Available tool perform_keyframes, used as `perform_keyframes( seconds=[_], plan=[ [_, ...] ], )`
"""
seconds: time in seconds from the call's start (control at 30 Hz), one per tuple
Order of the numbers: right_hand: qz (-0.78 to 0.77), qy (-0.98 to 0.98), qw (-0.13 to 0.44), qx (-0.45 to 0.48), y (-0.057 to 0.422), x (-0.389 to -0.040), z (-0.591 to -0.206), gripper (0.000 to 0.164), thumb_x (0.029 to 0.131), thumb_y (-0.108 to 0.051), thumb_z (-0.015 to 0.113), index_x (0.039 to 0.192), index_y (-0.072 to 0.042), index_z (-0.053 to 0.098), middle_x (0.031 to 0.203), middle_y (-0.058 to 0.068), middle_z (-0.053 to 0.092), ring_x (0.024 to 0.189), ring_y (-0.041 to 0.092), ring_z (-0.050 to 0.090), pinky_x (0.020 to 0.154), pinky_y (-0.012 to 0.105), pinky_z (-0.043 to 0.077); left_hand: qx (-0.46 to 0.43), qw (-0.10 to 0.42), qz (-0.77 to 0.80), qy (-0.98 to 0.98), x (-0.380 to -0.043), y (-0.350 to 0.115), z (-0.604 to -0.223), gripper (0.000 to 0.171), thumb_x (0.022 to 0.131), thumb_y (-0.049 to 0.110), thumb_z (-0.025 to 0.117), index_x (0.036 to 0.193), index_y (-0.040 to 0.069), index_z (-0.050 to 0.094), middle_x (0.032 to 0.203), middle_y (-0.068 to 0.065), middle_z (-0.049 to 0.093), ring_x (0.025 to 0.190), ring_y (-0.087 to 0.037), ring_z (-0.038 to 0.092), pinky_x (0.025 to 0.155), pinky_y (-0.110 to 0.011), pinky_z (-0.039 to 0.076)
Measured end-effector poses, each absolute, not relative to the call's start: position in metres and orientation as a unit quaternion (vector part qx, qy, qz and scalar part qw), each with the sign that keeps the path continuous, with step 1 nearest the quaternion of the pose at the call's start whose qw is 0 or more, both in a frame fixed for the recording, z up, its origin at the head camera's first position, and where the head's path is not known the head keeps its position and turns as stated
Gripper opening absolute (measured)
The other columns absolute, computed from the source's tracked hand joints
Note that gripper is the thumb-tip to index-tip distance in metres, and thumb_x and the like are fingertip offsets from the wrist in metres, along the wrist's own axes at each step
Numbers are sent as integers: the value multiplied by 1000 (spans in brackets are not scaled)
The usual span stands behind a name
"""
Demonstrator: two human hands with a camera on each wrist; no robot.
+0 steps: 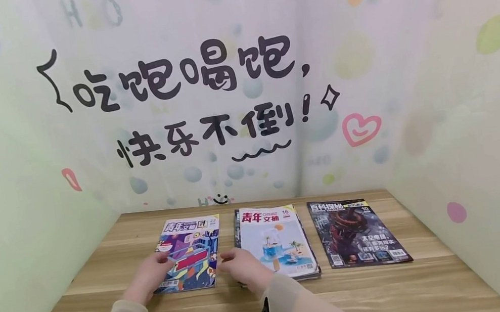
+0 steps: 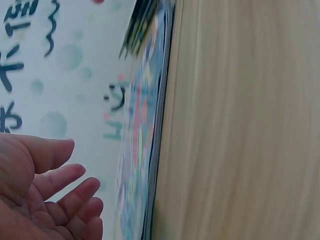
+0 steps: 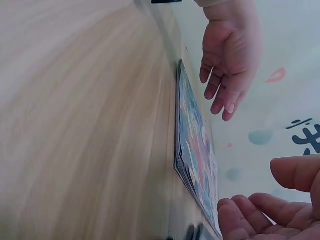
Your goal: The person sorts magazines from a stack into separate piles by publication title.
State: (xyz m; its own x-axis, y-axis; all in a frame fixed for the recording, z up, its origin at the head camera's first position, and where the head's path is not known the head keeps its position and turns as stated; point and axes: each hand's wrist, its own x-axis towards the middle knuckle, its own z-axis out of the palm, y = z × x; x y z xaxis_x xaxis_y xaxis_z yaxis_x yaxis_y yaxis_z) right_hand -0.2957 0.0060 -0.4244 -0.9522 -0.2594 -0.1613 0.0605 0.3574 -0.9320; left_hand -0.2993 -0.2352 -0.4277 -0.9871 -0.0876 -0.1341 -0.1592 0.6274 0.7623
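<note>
A thin stack of magazines with a colourful purple-and-blue cover [image 1: 192, 243] lies flat at the left of the table. My left hand [image 1: 149, 274] is by its left edge, fingers loosely bent and nothing in them; the left wrist view has this hand [image 2: 50, 195] apart from the pages. On the other side, my right hand [image 1: 245, 268] hovers between this stack and the middle one, partly covering the latter's lower left corner. Its thumb and fingers [image 3: 270, 212] are spread apart and hold nothing in the right wrist view. Both palms face inward across the left stack.
A middle stack of magazines [image 1: 281, 236] carries a pale cover with an ice-lolly picture. Right of it lies a dark magazine [image 1: 359, 236], slightly turned. All rest on the wood-grain table [image 1: 383, 289], enclosed by a printed back wall [image 1: 252, 176] and side walls.
</note>
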Motion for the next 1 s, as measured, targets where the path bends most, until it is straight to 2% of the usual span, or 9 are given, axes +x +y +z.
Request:
perform_keyframes(
  seconds=[0.13,0.27,0.37,0.43,0.5,0.63,0.77,1.0],
  plan=[
    [-549,824,116,-81,24,-298,-423,39,90,-22,65,125,-6,62,121,6,62,110,25,56,94,49,46,-57,37,445,893,-297,-214,-427,53,98,29,52,139,-5,44,137,-31,45,117,-43,47,98,-60,40],
    [-545,828,106,-85,46,-301,-421,38,92,-24,63,126,-6,61,120,7,62,109,26,57,92,49,47,-44,29,470,881,-295,-193,-429,50,97,27,55,138,-2,48,133,-26,51,113,-38,53,89,-54,48],
    [-549,826,98,-82,63,-305,-423,39,94,-23,60,128,-5,59,122,10,60,113,29,55,95,50,45,-28,19,475,879,-295,-179,-431,45,97,23,56,134,-1,52,129,-23,55,113,-38,54,89,-53,48],
    [-551,826,91,-78,73,-307,-423,39,95,-22,59,130,-4,58,126,12,58,116,30,53,96,51,44,-18,11,472,882,-295,-169,-431,43,96,22,57,132,-2,54,127,-21,57,114,-38,54,93,-54,45],
    [-553,826,87,-70,83,-309,-425,40,95,-21,58,131,-3,57,128,13,57,116,31,52,93,50,46,-12,6,470,883,-295,-160,-430,42,95,22,58,129,-2,57,124,-20,59,114,-38,54,95,-55,44],
    [-550,830,76,-50,101,-311,-427,41,96,-21,57,132,-1,56,129,15,56,115,29,52,93,50,46,-11,9,480,877,-296,-141,-429,41,93,22,60,128,-1,59,121,-16,61,110,-33,57,93,-51,47],
    [-547,835,46,-31,117,-315,-431,40,95,-20,58,129,0,57,126,16,58,117,31,52,98,51,42,-5,20,500,866,-298,-125,-430,42,92,19,60,129,0,58,123,-15,61,109,-29,57,92,-48,48],
    [-547,837,6,6,138,-321,-438,38,96,-17,55,130,1,56,128,19,57,118,34,51,98,51,43,-3,22,529,848,-305,-97,-437,39,94,20,60,128,1,59,128,-18,57,116,-35,52,96,-53,44]
  ],
)
